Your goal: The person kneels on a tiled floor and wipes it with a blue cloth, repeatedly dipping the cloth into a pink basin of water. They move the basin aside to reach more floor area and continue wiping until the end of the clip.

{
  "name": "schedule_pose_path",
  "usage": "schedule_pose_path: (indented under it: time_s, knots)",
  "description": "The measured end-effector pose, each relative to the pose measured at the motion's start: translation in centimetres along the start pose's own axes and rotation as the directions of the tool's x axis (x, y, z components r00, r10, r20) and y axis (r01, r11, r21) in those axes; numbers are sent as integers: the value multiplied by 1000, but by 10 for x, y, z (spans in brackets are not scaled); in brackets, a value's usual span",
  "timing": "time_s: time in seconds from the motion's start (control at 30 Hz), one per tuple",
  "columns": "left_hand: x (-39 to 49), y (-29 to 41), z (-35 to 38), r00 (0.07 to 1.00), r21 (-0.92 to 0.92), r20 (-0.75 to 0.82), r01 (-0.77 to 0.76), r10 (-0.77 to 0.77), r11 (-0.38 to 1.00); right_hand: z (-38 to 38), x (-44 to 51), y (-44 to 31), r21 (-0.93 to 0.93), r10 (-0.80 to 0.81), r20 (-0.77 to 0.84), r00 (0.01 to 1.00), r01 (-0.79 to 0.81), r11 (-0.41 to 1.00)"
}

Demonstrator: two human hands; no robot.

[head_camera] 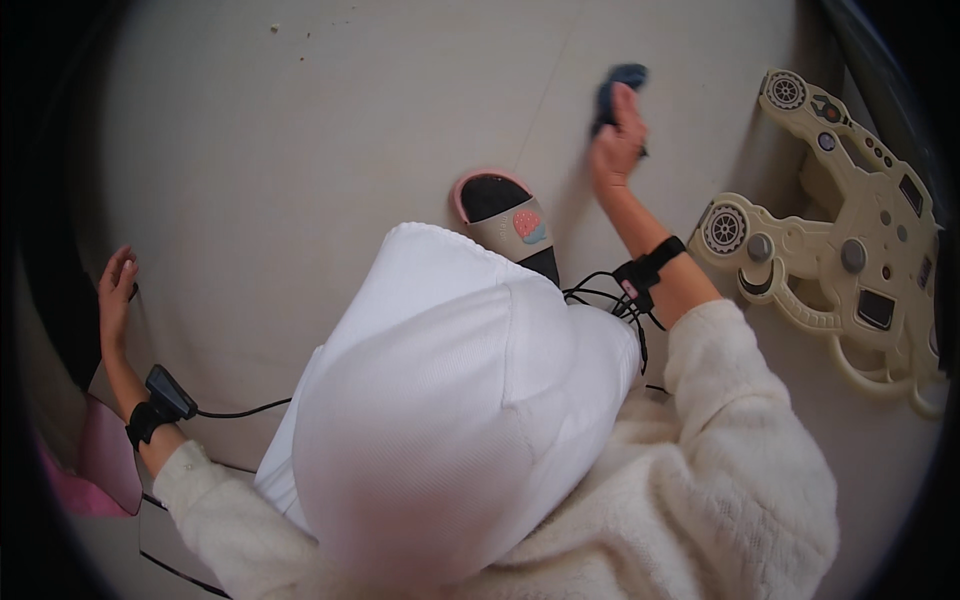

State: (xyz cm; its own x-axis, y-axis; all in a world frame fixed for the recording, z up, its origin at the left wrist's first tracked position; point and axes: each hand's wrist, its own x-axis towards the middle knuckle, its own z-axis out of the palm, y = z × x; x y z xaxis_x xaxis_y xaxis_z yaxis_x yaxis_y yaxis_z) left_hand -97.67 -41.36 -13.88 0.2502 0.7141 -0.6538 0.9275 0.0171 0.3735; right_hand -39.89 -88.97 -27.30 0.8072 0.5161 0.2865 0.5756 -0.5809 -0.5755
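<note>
My right hand [618, 150] grips a bunched dark blue cloth [626, 78] over the pale floor [300, 150]. Motion blurs the cloth, and whether it touches the floor is unclear. Far to the left, my left hand [116, 296] is stretched out beside a dark upright surface [56, 300], fingers loosely apart. I see nothing held in it, though a small dark bit shows behind its fingers. Below my right hand is a slipper [495, 214] with a strawberry on its strap, worn over a dark sock. White fabric [450, 360] over my knees hides the other foot.
A cream plastic toy-like frame [840, 225] with printed wheels and knobs stands on the right. Black cables [600, 292] run from the bands on my forearms. A pink panel [105, 465] is at lower left. Small crumbs [275, 28] lie on the floor at the top.
</note>
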Motion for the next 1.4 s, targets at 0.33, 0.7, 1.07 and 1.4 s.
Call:
schedule_pose_path:
  time_s: [0.33, 0.7, 1.07, 1.4]
  knots:
    - [-12, 1, -2, 999, -8, -40, 1, -1, 1000, 128, -70, -244, 670, -436, 606, 666, -131, 731]
    - [-8, -24, -3, 987, 0, 0, 158, -158, 987, -40, 24, -140, 447, 108, 887, 450, -893, 46]
    - [-7, 41, 1, 998, 55, 9, 63, -63, 997, -136, -58, 114, -498, 711, -382, 590, -780, 379]
    - [-3, 13, 0, 997, 24, 70, 43, -44, 999, -73, 78, 177, -295, 389, -503, 772, -576, 762]
